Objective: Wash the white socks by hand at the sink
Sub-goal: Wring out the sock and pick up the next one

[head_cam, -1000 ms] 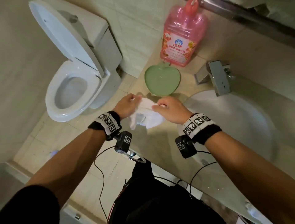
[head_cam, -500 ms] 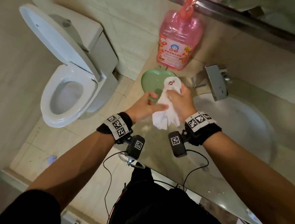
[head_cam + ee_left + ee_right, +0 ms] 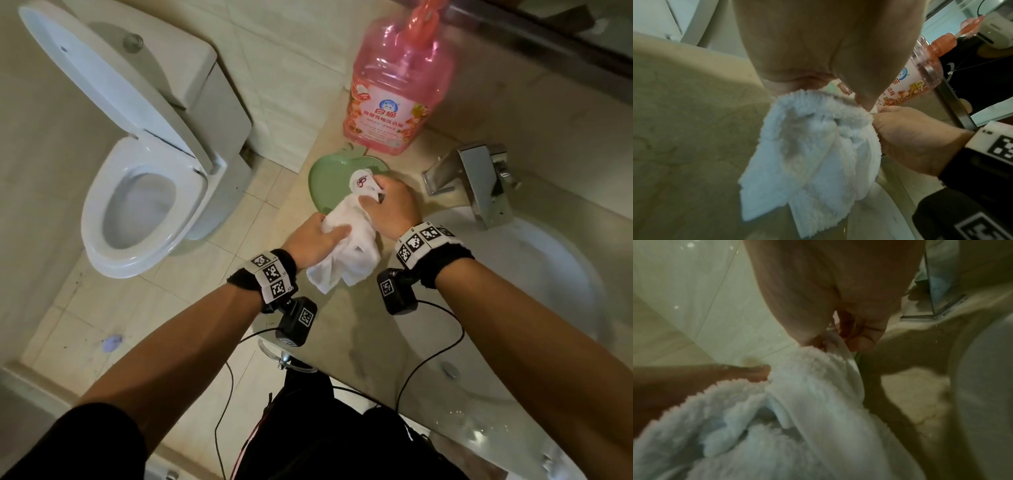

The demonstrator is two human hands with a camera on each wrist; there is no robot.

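The white socks (image 3: 346, 246) hang bunched together between both hands above the counter, just left of the sink (image 3: 561, 274). My right hand (image 3: 387, 205) grips their upper end, where a small red mark shows, over the green dish. My left hand (image 3: 318, 240) holds the fluffy middle from the left, thumb across the fabric. In the left wrist view the socks (image 3: 809, 154) dangle below my left hand (image 3: 838, 91), cuffs downward. In the right wrist view the socks (image 3: 797, 418) fill the lower half under my right hand (image 3: 838, 337).
A green apple-shaped dish (image 3: 332, 185) sits on the counter behind the socks. Behind it stands a big pink detergent bottle (image 3: 397, 85). The chrome tap (image 3: 479, 181) overhangs the basin at the right. An open toilet (image 3: 137, 192) stands on the floor at the left.
Both hands lifted the socks off the counter and carried them toward the green dish. The right hand rose to the upper end, and the socks now hang lengthwise.
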